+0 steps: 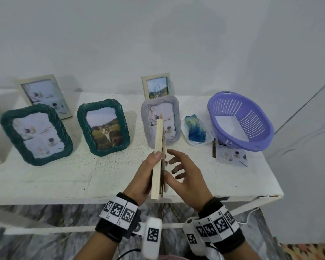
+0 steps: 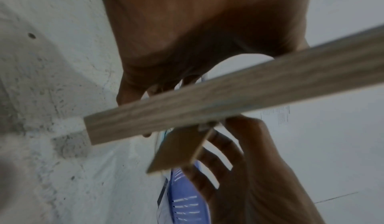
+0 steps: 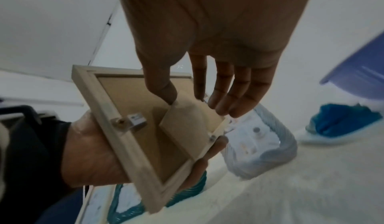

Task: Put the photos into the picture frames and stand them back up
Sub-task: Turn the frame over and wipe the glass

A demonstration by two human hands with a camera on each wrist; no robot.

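Left hand [image 1: 145, 171] grips wooden frame [image 1: 157, 162]; right hand [image 1: 186, 177] fingers spread (touching stand); purple basket [image 1: 261, 132] holds paper [image 1: 231, 126].

No legible text, only square black-and-white coded markers on both wristbands [image 1: 119, 211], fine print on wall paper [image 2: 278, 115] unreadable
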